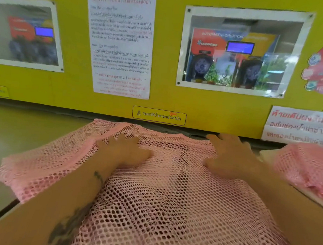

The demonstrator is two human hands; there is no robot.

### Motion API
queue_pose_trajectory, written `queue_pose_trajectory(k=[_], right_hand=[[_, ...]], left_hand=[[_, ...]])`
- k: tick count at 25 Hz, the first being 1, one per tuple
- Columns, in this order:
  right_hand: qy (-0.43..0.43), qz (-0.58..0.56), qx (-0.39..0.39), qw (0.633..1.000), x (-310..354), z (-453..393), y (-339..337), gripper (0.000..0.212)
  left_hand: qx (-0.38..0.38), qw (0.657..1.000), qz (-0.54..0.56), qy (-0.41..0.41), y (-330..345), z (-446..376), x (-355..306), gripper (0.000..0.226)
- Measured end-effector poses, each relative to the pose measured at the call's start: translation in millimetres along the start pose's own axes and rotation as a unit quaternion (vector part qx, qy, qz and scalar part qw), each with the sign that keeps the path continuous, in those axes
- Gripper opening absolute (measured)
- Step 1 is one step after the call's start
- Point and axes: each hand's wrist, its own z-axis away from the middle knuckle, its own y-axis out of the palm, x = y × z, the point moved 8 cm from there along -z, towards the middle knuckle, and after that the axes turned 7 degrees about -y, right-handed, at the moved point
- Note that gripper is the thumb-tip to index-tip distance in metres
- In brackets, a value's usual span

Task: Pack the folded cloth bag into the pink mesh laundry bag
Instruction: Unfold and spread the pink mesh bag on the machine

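The pink mesh laundry bag (160, 196) lies spread flat across the counter in front of me. A pale shape with darker edges shows faintly through the mesh in the middle, probably the folded cloth bag (172, 162). My left hand (129, 150) lies palm down on the mesh with its fingers spread, left of centre. On the right far part of the bag, my right hand (229, 157) presses flat, fingers straight and pointing toward the wall. Neither hand grips anything.
A second heap of pink mesh (308, 170) lies on a white surface at the right. A yellow wall (216, 107) with posters and printed notices rises directly behind the counter. A beige countertop (19, 133) stretches to the left.
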Motion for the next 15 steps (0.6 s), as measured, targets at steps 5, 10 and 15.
queue_pose_trajectory(k=[5, 10, 15], right_hand=[[-0.054, -0.113, 0.16, 0.979, 13.7, 3.3, 39.1, 0.1], [-0.062, -0.054, 0.053, 0.995, 16.3, 2.3, 21.5, 0.076], [-0.143, -0.121, 0.129, 0.974, 59.7, 9.3, 31.3, 0.098]], left_hand=[[0.017, 0.993, 0.102, 0.062, -5.2, 0.1, -1.3, 0.091], [-0.016, 0.959, 0.248, 0.134, -46.6, 29.0, -1.4, 0.062], [0.043, 0.991, 0.066, 0.108, -33.1, 53.0, 39.0, 0.074]])
